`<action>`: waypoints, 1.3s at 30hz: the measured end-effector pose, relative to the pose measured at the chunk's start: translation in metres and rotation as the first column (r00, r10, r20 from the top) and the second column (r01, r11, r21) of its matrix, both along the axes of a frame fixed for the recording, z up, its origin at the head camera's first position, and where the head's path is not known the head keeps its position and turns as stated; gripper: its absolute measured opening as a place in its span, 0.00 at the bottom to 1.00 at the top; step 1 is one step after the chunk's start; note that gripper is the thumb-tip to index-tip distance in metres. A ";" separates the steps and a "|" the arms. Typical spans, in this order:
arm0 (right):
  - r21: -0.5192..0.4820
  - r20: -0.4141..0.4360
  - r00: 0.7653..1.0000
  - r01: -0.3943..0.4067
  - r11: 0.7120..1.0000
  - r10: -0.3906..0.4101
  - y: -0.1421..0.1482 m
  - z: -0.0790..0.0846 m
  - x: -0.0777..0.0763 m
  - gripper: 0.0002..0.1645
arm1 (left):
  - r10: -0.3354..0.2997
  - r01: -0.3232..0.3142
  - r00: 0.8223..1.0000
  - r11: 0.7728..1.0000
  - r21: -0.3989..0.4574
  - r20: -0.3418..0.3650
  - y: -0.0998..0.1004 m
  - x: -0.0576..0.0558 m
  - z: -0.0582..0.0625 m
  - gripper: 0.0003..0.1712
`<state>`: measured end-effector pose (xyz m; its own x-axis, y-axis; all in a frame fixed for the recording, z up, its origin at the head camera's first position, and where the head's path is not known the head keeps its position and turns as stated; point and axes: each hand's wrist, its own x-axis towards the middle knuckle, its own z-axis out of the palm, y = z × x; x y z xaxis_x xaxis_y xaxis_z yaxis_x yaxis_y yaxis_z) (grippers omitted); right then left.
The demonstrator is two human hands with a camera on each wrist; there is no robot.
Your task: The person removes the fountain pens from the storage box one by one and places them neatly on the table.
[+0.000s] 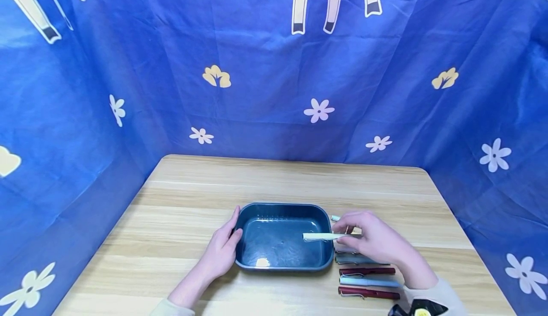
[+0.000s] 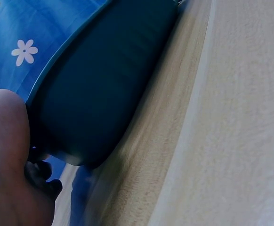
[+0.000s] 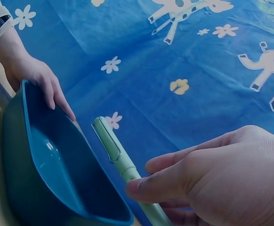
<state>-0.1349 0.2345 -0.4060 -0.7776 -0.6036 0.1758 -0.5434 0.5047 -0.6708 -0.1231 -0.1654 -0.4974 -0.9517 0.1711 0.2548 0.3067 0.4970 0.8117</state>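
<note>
A dark teal rectangular box [image 1: 282,265] without a lid stands on the table, its inside bare. My left hand [image 1: 224,247] grips its left end, thumb at the rim and fingers along the outer wall; the left wrist view shows the hand [image 2: 7,160] close against that wall. A pale green pen [image 1: 318,236] is pinched between thumb and fingers of my right hand [image 1: 366,235]. Its clip end reaches over the box's right rim, and the right wrist view shows the pen [image 3: 116,153] tilted, with a wire clip on its cap.
Right of the box several pens lie in a column, among them a dark red pen [image 1: 369,292], a light blue pen [image 1: 370,282] and another dark red pen [image 1: 366,271]. My right hand partly covers others. Blue printed cloth [image 1: 265,102] surrounds the wooden table [image 1: 180,221] behind and at both sides.
</note>
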 end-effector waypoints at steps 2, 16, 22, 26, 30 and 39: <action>-0.007 0.003 1.000 0.007 1.000 -0.007 0.005 -0.001 0.002 0.13 | 0.000 0.000 1.000 1.000 -0.001 0.003 0.000 0.000 -0.001 0.33; 0.019 0.012 0.998 0.061 0.998 -0.061 0.040 -0.009 0.021 0.10 | -0.002 0.002 1.000 1.000 0.007 0.009 0.001 0.001 -0.001 0.33; -0.035 -0.065 0.997 0.040 0.999 -0.042 0.052 -0.018 0.027 0.12 | -0.003 0.002 1.000 1.000 0.006 0.019 0.001 0.002 -0.001 0.33; -0.054 -0.065 0.997 0.038 0.998 -0.042 0.059 -0.022 0.032 0.12 | 0.000 0.000 1.000 1.000 0.005 0.029 0.001 0.001 0.001 0.33; -0.033 -0.019 0.998 0.060 0.998 -0.060 0.065 -0.024 0.039 0.12 | 0.003 -0.003 1.000 1.000 0.003 0.031 0.001 0.000 0.002 0.33; -0.064 0.074 0.997 0.034 0.997 -0.029 0.074 -0.045 0.054 0.09 | -0.003 0.003 0.999 1.000 0.011 0.033 0.001 0.000 0.004 0.33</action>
<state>-0.0805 0.3086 -0.4506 -0.8085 -0.5674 0.1559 -0.4759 0.4746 -0.7405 -0.1234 -0.1643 -0.4938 -0.9590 0.1717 0.2254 0.2815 0.4874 0.8266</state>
